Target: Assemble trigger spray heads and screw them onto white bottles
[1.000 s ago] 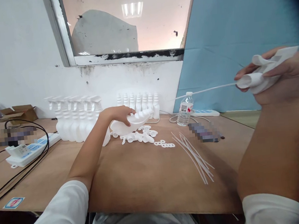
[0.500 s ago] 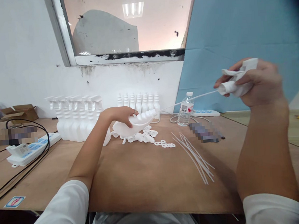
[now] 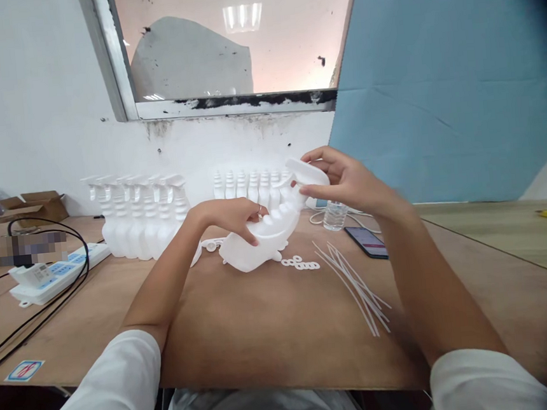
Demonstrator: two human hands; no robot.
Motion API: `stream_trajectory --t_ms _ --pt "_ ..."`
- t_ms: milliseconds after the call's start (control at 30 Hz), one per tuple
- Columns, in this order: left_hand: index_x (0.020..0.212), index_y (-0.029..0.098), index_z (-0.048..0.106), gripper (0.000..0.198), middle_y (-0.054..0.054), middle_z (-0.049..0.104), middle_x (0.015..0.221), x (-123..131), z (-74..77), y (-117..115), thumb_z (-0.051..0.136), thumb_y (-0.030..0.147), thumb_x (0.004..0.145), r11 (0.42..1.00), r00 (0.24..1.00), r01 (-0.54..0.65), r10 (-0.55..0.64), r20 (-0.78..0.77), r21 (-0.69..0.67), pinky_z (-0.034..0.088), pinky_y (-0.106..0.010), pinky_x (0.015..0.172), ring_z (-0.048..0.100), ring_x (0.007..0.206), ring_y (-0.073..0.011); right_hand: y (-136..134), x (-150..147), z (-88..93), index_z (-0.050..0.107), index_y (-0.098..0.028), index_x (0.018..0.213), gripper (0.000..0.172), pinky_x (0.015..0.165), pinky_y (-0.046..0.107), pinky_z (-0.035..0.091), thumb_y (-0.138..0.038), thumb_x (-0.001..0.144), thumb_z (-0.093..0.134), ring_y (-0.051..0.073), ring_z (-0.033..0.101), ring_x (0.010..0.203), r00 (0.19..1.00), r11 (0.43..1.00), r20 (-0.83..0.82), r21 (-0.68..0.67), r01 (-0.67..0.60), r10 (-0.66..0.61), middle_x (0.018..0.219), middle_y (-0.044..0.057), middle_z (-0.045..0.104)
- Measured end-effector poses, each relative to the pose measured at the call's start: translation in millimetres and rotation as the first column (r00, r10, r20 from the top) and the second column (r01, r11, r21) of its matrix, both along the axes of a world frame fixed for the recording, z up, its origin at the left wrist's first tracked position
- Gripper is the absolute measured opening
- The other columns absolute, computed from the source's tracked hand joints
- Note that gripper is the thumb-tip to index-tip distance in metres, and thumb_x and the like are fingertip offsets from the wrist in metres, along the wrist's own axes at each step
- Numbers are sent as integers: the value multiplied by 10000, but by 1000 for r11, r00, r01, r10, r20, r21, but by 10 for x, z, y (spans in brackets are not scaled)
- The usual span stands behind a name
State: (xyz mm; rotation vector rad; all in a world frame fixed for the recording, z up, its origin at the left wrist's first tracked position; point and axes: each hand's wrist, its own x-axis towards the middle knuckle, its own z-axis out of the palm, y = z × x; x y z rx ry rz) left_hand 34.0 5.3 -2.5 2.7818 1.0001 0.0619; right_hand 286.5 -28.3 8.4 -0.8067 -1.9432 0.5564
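Observation:
A white plastic bottle (image 3: 249, 253) lies tilted in the grip of my left hand (image 3: 233, 216), its ribbed neck pointing up to the right. At that neck my right hand (image 3: 342, 176) holds a white trigger spray head (image 3: 310, 173), fingers and thumb closed around it. The spray head meets the bottle mouth; whether its thread is engaged I cannot tell. Under and behind the bottle lie loose white spray parts (image 3: 212, 244), partly covered. White washers (image 3: 306, 266) and several thin white tubes (image 3: 352, 287) rest on the table just to the right.
Bottles with spray heads (image 3: 143, 219) stand in rows at the left, and bottles without heads (image 3: 248, 188) stand by the wall. A clear water bottle (image 3: 336, 215), a phone (image 3: 367, 243), a power strip (image 3: 63, 271) with black cables and an open carton (image 3: 34, 207) are also on the table (image 3: 265, 327).
My right hand has come in from the far right, bringing the spray head to the bottle mouth. Its thin tube no longer shows. The held bottle has shifted slightly right and down.

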Motion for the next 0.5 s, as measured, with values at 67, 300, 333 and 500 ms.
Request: stream_trajectory --t_ms 67,300,333,500 --pt "1184 227 585 634 -64 684 1079 14 -11 13 714 534 645 1000 999 -24 24 24 -8 460 -324 775 628 965 -268 46 -42 -28 590 -259 1004 406 662 320 501 -344 677 814 208 635 835 998 999 -65 42 18 -15 906 22 655" --pt "1191 214 526 699 -82 650 1130 105 -154 184 718 581 628 997 994 50 -45 95 -50 473 -327 805 622 997 -266 145 -59 -69 632 -234 943 341 618 311 502 -399 695 796 164 601 739 996 997 -82 73 30 -24 888 27 663" --pt "1206 212 517 724 -85 645 1136 118 -180 212 722 580 617 997 994 46 -41 98 -55 474 -329 799 622 994 -269 144 -68 -73 638 -230 936 339 606 304 496 -405 693 796 156 589 726 998 997 -64 67 23 -19 886 26 656" --pt "1184 190 531 738 -87 649 1095 178 -276 286 739 576 591 989 995 69 -59 83 -130 488 -345 806 622 976 -273 150 -140 -110 650 -216 933 336 585 280 468 -416 704 791 147 560 730 1000 1000 -9 -11 -18 17 887 32 629"
